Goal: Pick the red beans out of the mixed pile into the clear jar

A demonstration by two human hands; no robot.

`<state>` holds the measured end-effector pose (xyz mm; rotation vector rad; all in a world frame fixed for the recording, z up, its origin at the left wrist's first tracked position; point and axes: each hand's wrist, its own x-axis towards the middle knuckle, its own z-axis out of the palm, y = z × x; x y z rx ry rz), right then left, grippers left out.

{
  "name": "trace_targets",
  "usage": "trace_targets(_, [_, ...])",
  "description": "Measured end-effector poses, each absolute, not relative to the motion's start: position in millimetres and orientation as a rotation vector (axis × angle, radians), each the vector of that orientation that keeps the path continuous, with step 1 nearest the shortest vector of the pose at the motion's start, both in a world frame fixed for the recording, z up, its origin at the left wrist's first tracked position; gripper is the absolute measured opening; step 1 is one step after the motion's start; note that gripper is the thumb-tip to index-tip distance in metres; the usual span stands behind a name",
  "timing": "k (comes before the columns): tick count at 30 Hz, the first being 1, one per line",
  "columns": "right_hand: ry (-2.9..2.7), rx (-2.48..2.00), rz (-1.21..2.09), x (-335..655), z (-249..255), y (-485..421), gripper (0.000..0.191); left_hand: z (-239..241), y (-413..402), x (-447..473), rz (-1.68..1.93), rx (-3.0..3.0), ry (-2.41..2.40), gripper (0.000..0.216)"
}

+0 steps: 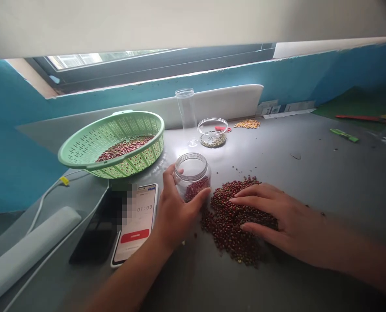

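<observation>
My left hand (177,212) is wrapped round a clear plastic jar (193,171) that stands upright without a lid. Dark red beans (196,190) partly fill it. Just right of the jar, a loose pile of small dark red beans (227,229) is spread on the grey table (310,186). My right hand (277,210) rests over this pile with its fingers stretched out and apart, touching the beans. Its palm side and any beans under it are hidden.
A green basket (115,162) of beans stands back left. Behind the jar are a tall clear container (187,112), a round clear dish (213,130) and yellow kernels (247,124). Two phones (95,229) and a white power strip (33,255) lie left; a green cutter (344,135) lies right.
</observation>
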<state>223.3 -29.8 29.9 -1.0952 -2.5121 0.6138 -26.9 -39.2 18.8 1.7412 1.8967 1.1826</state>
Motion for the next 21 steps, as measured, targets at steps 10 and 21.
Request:
trace_targets(10, [-2.444,-1.109,0.590,234,15,-19,0.040,69,-64,-150,0.398,2.283,1.993,0.033])
trace_targets(21, [-2.504,-1.151,0.537,239,13,-18,0.048,52,-82,-161,0.047,2.520,1.739,0.038])
